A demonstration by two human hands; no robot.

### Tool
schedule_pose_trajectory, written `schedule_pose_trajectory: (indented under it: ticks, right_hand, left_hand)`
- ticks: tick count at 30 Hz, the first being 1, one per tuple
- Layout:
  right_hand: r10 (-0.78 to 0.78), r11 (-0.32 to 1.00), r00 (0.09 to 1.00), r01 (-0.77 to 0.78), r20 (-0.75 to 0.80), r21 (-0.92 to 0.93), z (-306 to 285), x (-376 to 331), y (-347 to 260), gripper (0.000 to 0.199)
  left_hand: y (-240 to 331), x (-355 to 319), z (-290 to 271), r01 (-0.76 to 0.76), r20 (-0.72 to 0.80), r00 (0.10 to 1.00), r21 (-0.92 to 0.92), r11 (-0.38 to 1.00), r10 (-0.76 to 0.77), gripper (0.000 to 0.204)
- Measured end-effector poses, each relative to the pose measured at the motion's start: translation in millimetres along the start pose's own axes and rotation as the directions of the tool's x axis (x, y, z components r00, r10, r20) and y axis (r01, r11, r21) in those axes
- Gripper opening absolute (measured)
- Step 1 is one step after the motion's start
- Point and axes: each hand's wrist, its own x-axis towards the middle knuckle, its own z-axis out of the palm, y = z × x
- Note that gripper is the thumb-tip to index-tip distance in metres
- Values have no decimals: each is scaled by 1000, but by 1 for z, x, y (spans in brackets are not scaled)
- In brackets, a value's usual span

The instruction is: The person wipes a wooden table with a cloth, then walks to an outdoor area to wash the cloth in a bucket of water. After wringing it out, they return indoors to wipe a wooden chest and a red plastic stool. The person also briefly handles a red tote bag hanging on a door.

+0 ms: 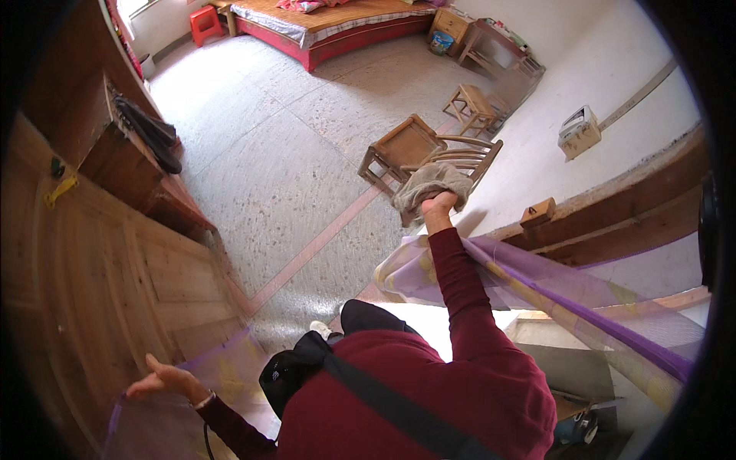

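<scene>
Out in front, my right hand (439, 205) grips a crumpled grey-beige cloth (429, 184). Just beyond the cloth stands a wooden chair (410, 146) with a slatted back; the cloth overlaps part of it, and whether they touch I cannot tell. Beneath my right forearm hangs a sheer purple and yellow mesh curtain (510, 280), drawn to the right. At the lower left, my left hand (165, 381) is open with its thumb raised. Its fingers lie against the other panel of the mesh curtain (192, 402), beside the wooden door (100, 276).
A bed with a red base (326, 54) stands at the far side, with a red stool (205, 25) to its left. Along the right wall are a small wooden stool (471, 107) and a desk (498, 47). A wooden cabinet (126, 157) with dark clothing (146, 126) stands left.
</scene>
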Motion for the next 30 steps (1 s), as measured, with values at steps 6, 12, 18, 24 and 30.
schedule_pose_trajectory:
  ticks: [6, 12, 18, 24, 30]
  right_hand:
    - [105, 980, 994, -98, -30, 172, -14, 52, 63, 49]
    - [298, 949, 952, -288, -67, 128, 54, 95, 138, 51]
    - [473, 872, 861, -488, 189, 40, 113, 160, 213, 49]
    - [590, 804, 695, -549, 411, -226, 147, 187, 276, 55]
    - [822, 549, 487, -816, 294, -183, 242, 115, 335, 67]
  left_hand:
    - [-22, 10, 19, -43, -109, 992, 191, 981, 64, 95]
    - [-34, 24, 41, 27, -356, 932, 248, 968, 65, 113]
    - [-64, 24, 62, 75, -442, 816, 720, 690, 373, 87]
    - [-41, 87, 61, 526, -633, 504, -315, 790, -588, 56]
    - [29, 125, 99, 345, 14, 337, -932, 110, -941, 47]
